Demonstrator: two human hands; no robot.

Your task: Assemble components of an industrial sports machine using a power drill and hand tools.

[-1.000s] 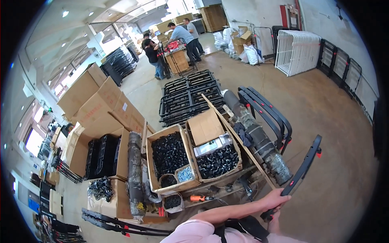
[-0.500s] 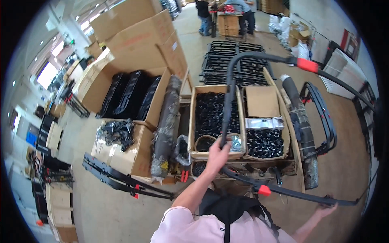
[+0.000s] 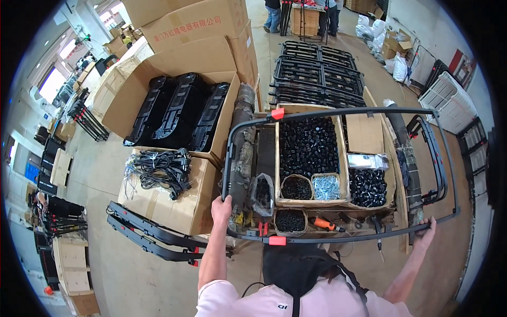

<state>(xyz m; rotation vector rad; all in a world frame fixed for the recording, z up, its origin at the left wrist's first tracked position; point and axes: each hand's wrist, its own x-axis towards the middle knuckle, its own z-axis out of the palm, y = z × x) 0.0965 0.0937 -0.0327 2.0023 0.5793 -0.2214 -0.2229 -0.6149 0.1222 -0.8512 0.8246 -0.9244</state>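
Between my hands I hold a large black tubular frame (image 3: 364,236), roughly rectangular, with rounded corners at its left end. Red clips (image 3: 277,240) sit on its near and far bars. My left hand (image 3: 221,208) is closed round the left side bar. Near the right end of the near bar, my right hand (image 3: 425,230) grips it, its fingers partly hidden. The frame hangs over a workbench. Below it are a wooden box of black plastic caps (image 3: 309,145), a small tub of silvery screws (image 3: 326,187) and a tub of small black parts (image 3: 290,221).
An orange power screwdriver (image 3: 325,224) lies on the bench's near edge. Left are a carton (image 3: 224,113) of black mouldings and a cable bundle (image 3: 161,171) on another box. Curved black rails (image 3: 153,232) stand lower left. Stacked black frames (image 3: 317,74) lie beyond; people stand far back.
The frame has swung down from a steep tilt to lie nearly level over the bench. My left hand has moved left with it; my right hand has come up and slightly inward.
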